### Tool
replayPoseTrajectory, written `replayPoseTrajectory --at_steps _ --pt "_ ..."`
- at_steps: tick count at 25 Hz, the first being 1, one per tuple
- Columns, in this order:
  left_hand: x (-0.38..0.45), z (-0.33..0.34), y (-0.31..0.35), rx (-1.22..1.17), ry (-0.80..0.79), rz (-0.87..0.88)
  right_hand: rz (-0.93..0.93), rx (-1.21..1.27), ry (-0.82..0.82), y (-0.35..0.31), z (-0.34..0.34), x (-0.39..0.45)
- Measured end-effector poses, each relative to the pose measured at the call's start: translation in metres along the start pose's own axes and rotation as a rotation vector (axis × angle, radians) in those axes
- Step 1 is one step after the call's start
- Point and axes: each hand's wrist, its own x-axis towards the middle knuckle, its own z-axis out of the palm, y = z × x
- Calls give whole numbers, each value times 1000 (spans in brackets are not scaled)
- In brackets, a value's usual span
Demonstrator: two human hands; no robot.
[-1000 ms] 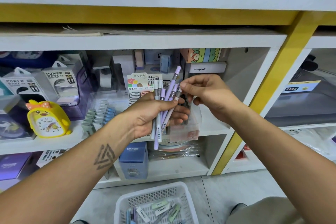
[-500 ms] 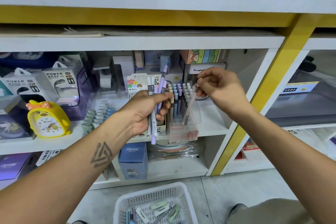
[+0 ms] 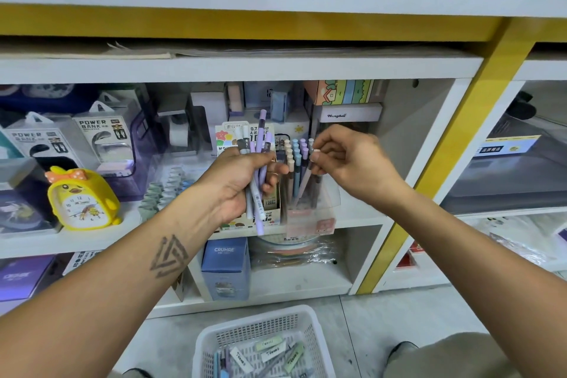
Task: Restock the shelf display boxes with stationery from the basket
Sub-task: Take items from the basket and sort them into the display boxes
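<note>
Lilac pens (image 3: 257,169) near upright, gripped in left hand (image 3: 236,184), right hand (image 3: 349,159) pinching one pen's (image 3: 306,175) cap end — tip down in display box (image 3: 310,218)

Two hands are in view: the left hand (image 3: 242,181) grips a bundle of about six slim pens (image 3: 257,163), lilac, white and grey; the right hand (image 3: 346,159) pinches one pale pen (image 3: 306,176) by its cap. One clear plastic display box (image 3: 310,202) holds upright pastel-capped pens; their exact number cannot be told. One white perforated plastic basket (image 3: 313,328) stands on the floor, with about six small labelled packets visible. Two boxed power banks (image 3: 101,138) stand on the white shelf (image 3: 92,236). One yellow chick-shaped alarm clock (image 3: 81,196). One blue carton marked CRUHRE (image 3: 225,267).
</note>
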Motion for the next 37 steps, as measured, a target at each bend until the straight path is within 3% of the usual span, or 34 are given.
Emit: replayPoseTrajectory --at_steps 9,12,15,17,20,23,26,29,33,37 --pt "0 -11 -1 50 -43 -1 -136 -327 -163 1 19 1" --pt "-3 -9 -3 79 -116 8 -151 -389 -143 -3 22 3" --pt "-6 -7 -5 151 -222 -10 167 126 4 -11 16 9" --pt "-8 -4 -7 198 -279 -32 277 490 103 -15 9 13" --pt "-8 -1 -9 233 -299 -55 273 618 172 -17 5 16" --pt "-9 -3 -7 260 -274 -84 272 623 350 -10 -7 20" --pt "-8 -7 -3 244 -151 -97 217 464 447 -5 -19 22" --pt "-7 -8 1 109 -54 -73 130 228 283 -4 -12 17" --pt "-8 -7 1 69 -62 -43 -25 -255 98 1 4 6" --pt "-10 -7 0 40 -110 -40 -108 -386 21 4 10 5"
